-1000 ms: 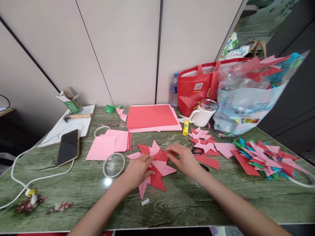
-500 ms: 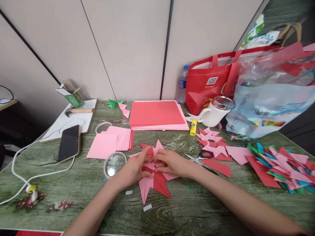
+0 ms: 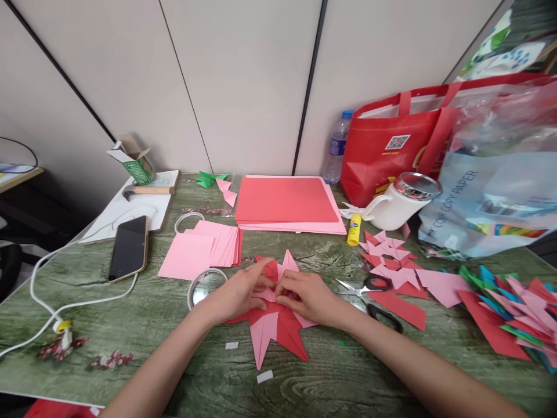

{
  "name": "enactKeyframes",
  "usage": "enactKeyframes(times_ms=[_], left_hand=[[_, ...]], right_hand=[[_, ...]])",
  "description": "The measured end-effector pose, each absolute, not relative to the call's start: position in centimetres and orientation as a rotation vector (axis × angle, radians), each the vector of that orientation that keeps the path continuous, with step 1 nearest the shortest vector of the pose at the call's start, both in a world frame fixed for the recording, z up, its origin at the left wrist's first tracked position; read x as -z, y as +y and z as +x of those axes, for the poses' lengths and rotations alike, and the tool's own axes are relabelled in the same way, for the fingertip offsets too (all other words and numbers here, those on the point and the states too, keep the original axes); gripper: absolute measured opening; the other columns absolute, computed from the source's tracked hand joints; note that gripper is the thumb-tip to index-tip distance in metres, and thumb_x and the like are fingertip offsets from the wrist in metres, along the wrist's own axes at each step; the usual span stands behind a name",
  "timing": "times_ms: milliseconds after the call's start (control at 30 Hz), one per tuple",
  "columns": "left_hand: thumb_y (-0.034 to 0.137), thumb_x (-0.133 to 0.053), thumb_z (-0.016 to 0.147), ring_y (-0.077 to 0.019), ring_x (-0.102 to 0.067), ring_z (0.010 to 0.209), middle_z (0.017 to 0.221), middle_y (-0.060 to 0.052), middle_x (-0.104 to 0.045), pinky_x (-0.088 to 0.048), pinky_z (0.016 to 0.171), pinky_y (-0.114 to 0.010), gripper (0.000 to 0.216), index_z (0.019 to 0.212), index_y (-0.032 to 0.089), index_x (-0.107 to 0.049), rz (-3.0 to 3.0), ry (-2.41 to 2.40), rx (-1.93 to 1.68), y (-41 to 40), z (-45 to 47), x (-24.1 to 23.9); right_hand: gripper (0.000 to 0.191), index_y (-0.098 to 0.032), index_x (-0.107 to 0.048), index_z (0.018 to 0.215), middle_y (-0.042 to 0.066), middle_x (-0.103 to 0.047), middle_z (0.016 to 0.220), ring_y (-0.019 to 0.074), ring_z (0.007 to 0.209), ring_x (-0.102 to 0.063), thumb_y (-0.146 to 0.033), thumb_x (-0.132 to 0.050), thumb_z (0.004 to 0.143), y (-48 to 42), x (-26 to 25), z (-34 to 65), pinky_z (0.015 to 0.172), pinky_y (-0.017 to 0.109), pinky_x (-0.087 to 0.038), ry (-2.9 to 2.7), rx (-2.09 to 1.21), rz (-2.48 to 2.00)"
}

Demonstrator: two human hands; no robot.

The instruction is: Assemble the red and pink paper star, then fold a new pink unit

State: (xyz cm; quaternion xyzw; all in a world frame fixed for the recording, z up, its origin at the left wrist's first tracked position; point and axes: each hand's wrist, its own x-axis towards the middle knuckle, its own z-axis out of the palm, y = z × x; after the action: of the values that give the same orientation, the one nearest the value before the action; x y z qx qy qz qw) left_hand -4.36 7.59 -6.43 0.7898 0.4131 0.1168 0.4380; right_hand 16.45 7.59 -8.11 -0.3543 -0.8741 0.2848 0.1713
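Observation:
A folded paper star (image 3: 289,334) in red and pink, with several points, lies flat on the table in front of me. My left hand (image 3: 239,293) holds its left side, thumb and fingers curved over the inner part. At the star's middle, my right hand (image 3: 310,295) pinches the paper with its fingertips bent together. My fingers partly hide the centre. A roll of tape (image 3: 190,297) lies beside my left hand, and black-handled scissors (image 3: 364,285) lie with blades apart to the right of my right hand.
Pink squares (image 3: 187,255) and red and pink sheets (image 3: 287,200) lie behind the star. To the right are a glue stick (image 3: 354,230), a white mug (image 3: 391,209) and a pile of folded paper pieces (image 3: 517,307). A phone (image 3: 128,248) with a cable lies left.
The view has swung slightly, so most things sit further right in the picture. My right fingertips have shifted a little at the star's middle; both hands stay on it.

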Motion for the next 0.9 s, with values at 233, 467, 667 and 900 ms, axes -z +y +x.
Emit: enactKeyframes(times_ms=[233, 467, 667, 900], left_hand=[[0.009, -0.057, 0.076, -0.0173, -0.062, 0.103, 0.109, -0.006, -0.067, -0.044, 0.094, -0.038, 0.068, 0.135, 0.022, -0.025, 1.902, 1.043, -0.388, 7.42, -4.16, 7.08], [0.015, -0.055, 0.081, -0.0191, -0.062, 0.103, 0.107, -0.007, -0.068, -0.044, 0.092, -0.038, 0.057, 0.132, 0.021, -0.03, 1.944, 1.058, -0.448, 7.26, -4.03, 7.3], [0.011, -0.049, 0.083, -0.0164, -0.062, 0.102, 0.104, -0.005, -0.07, -0.041, 0.094, -0.036, 0.056, 0.133, 0.021, -0.028, 1.98, 1.047, -0.46, 7.39, -4.13, 7.37], [0.008, -0.043, 0.083, -0.0158, -0.06, 0.104, 0.105, -0.005, -0.069, -0.039, 0.096, -0.036, 0.053, 0.133, 0.02, -0.03, 1.995, 1.027, -0.452, 7.48, -4.36, 6.89]], right_hand=[[0.012, -0.018, -0.056, 0.084, 0.001, -0.062, 0.085, 0.013, 0.073, -0.058, -0.023, -0.047, 0.09, 7.38, 7.93, 16.23, 0.066, 0.023, -0.039, -2.506, -0.76, -1.083], [0.007, -0.018, -0.057, 0.082, 0.001, -0.062, 0.082, 0.0122, 0.07, -0.057, -0.019, -0.05, 0.086, 7.37, 7.83, 15.98, 0.065, 0.023, -0.039, -2.489, -0.767, -1.123], [0.007, -0.018, -0.058, 0.081, 0.001, -0.062, 0.081, 0.0116, 0.069, -0.057, -0.018, -0.052, 0.084, 7.48, 7.89, 15.99, 0.065, 0.022, -0.04, -2.46, -0.804, -1.098], [0.012, -0.021, -0.064, 0.086, 0.0, -0.061, 0.079, 0.0115, 0.069, -0.056, -0.025, -0.052, 0.087, 7.75, 8.13, 16.61, 0.065, 0.023, -0.038, -2.439, -0.872, -1.029]])
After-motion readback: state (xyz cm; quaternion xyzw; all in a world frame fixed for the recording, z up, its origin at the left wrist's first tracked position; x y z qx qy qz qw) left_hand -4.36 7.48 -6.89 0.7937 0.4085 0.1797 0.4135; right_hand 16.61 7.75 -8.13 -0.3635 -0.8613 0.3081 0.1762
